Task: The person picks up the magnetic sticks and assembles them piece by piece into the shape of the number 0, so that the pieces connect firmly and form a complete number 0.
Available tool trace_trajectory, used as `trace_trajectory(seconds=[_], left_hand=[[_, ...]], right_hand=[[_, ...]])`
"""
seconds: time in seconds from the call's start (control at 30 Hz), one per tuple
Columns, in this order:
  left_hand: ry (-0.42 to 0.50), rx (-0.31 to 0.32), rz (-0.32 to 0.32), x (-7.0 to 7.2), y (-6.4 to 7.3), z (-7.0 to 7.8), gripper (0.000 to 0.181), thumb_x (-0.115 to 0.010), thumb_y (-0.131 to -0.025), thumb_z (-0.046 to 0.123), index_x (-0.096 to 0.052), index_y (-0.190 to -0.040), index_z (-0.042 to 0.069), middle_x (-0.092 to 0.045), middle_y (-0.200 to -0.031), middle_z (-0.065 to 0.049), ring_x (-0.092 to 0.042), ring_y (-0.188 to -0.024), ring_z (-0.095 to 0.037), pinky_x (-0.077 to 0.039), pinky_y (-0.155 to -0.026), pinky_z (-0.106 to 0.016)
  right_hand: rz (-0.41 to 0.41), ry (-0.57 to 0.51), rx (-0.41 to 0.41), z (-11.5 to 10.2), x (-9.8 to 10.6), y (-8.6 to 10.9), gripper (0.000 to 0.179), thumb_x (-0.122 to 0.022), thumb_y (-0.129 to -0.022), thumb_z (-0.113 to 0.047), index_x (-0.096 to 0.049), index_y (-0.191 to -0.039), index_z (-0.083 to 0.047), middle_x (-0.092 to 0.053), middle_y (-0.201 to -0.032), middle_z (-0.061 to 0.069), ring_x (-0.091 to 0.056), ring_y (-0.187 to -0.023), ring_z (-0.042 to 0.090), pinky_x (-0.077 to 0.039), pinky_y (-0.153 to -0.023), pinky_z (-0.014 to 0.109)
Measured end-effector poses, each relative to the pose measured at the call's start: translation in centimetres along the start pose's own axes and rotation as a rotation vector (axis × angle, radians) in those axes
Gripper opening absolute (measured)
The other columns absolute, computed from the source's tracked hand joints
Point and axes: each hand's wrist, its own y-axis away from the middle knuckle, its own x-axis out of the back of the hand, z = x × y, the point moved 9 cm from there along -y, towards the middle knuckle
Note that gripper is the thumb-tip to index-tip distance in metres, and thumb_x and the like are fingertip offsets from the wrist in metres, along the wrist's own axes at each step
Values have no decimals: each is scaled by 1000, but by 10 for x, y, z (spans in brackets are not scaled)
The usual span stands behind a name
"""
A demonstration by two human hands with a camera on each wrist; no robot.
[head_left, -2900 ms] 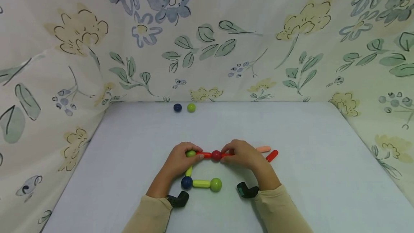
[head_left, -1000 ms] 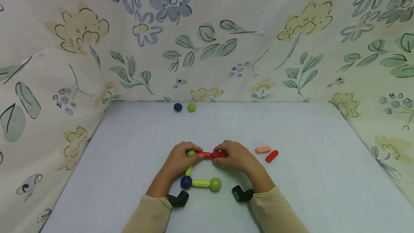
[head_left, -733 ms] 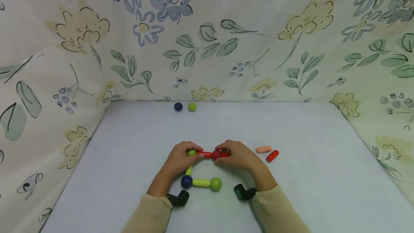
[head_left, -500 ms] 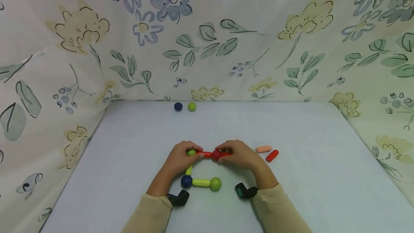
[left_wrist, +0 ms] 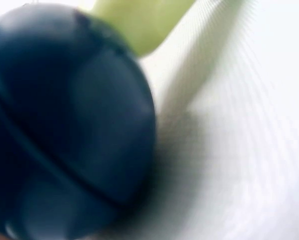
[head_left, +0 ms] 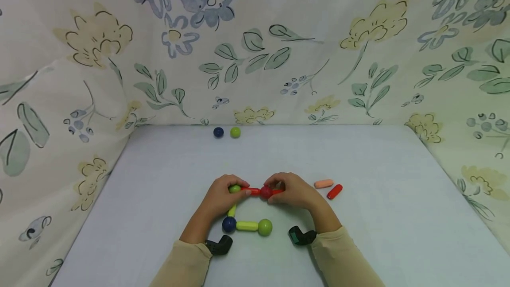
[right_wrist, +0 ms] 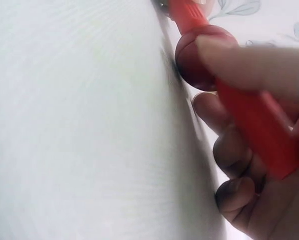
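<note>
A chain of balls and rods lies on the white table. My left hand [head_left: 224,196] curls over a lime green ball [head_left: 234,188], its fingertips pinching the near end of a red rod [head_left: 253,191]. That rod's other end meets a dark red ball [head_left: 266,192]. My right hand [head_left: 292,189] pinches the dark red ball; in the right wrist view the thumb lies across it. A second red rod [right_wrist: 259,127] runs from this ball toward the palm. A yellow-green rod [head_left: 232,210], partly under the left hand, leads to a dark blue ball [left_wrist: 64,125].
From the blue ball another yellow-green rod [head_left: 247,226] runs right to a green ball [head_left: 264,227]. A peach rod [head_left: 324,184] and a loose red rod [head_left: 334,191] lie right of my right hand. A blue ball [head_left: 218,132] and a green ball [head_left: 235,132] sit at the table's back edge.
Since the earliest frame my right hand has shifted left, from the second red rod onto the dark red ball, uncovering the peach rod. Its fingers have shifted slightly around the ball. My left hand stays put.
</note>
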Motion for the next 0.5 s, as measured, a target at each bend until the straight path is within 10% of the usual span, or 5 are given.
trace_trajectory(seconds=[0.5], left_hand=[[-12,-32,3,1,0,3,14,-78,-84,32,-76,-97,27,-68,-99,12,-57,-99,-13,-45,-88,-37]], right_hand=[[-30,-156,7,8,0,1,30,-78,-85,-24,-72,-115,-24,-70,-104,-5,-59,-94,17,-50,-81,33]])
